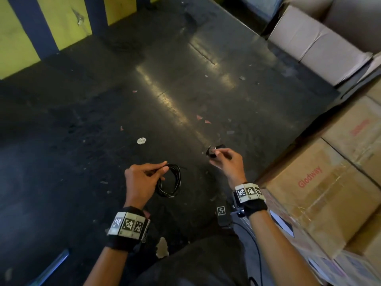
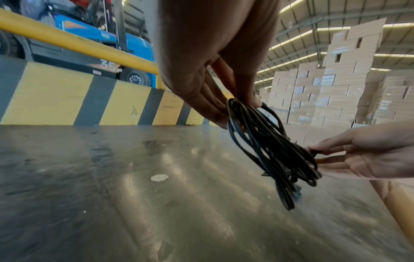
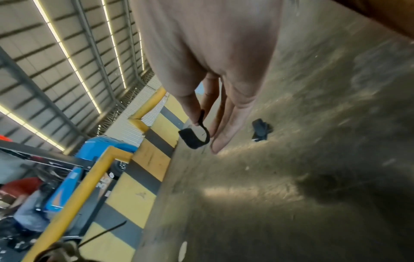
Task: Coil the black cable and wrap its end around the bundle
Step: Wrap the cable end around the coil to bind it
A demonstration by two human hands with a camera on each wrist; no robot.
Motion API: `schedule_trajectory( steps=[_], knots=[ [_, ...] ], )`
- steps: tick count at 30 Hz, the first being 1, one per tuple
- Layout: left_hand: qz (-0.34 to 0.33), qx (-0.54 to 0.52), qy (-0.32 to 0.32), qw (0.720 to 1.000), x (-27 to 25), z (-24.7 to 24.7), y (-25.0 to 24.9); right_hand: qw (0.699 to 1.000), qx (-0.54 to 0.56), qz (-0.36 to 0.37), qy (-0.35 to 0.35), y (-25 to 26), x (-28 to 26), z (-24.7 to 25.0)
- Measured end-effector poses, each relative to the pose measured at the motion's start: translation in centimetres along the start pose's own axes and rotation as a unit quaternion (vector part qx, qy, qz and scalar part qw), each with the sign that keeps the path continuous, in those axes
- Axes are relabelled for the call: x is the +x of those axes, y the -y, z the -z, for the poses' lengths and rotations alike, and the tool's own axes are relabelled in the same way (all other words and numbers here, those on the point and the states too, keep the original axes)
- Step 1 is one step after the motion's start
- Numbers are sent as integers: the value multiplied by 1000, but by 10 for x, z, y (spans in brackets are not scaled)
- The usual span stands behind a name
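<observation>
The black cable (image 1: pixel 170 181) is wound into round loops and is held up in the air above the dark floor (image 1: pixel 82 141). It is pinched at the top of the loops by the left hand (image 1: pixel 142 178), with the thumb and the fingers (image 2: pixel 201 99) closed on the strands. The rest of the loops hang down below the hand. In the left wrist view the loops look long and a bit messy.

A short black strap (image 3: pixel 197 136) is pinched by the right hand (image 1: pixel 224 159) between the thumb and one finger. The other fingers are held out almost straight. The strap is bent into a small curl. The right hand is near the cable but is not touching it.

A small black thing (image 3: pixel 261 130) lies on the floor just past the right hand. Brown cardboard boxes (image 1: pixel 329 182) are stacked along the right edge of the floor. A yellow and black striped wall (image 2: pixel 67 99) stands at the far edge, with a blue forklift (image 2: pixel 100 44) behind it.
</observation>
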State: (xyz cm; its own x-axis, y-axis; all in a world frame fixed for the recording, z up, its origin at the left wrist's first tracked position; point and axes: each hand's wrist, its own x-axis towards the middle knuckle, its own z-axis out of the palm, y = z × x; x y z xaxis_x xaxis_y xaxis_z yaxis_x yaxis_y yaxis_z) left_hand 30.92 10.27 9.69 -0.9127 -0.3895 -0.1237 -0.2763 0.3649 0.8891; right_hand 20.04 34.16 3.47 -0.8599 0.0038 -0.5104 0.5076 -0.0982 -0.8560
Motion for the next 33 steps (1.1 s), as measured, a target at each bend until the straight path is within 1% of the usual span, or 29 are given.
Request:
schedule_trajectory(
  steps=[2,5,10,13,16,19,22,26,29,33],
  knots=[
    [-13,-10,-8,1000,-4,4,-3,997,68,-24,39,6,-9,-6],
    [-36,-13,-25,999,-11,10,-7,987,138,-55,59,14,-21,-15],
    [-41,-29,-71,996,-19,21,-9,991,113,-13,75,19,-31,-26],
    [-51,-33,-85,995,-22,29,-11,989,109,-5,100,23,-36,-32],
    [-66,-23,-90,993,-23,39,-16,991,24,5,130,27,-38,-40],
    [-84,-10,-83,993,-25,49,-21,987,-65,57,136,36,-45,-54],
    [-93,-3,-70,993,-27,59,-25,973,-117,122,156,47,-56,-71],
    [-101,-9,-61,993,-32,70,-31,957,-169,146,187,57,-65,-87],
    [-105,-29,-48,993,-36,77,-34,944,-208,186,174,59,-72,-97],
    [-104,-63,-10,993,-42,85,-39,916,-270,262,141,58,-83,-108]
  ],
)
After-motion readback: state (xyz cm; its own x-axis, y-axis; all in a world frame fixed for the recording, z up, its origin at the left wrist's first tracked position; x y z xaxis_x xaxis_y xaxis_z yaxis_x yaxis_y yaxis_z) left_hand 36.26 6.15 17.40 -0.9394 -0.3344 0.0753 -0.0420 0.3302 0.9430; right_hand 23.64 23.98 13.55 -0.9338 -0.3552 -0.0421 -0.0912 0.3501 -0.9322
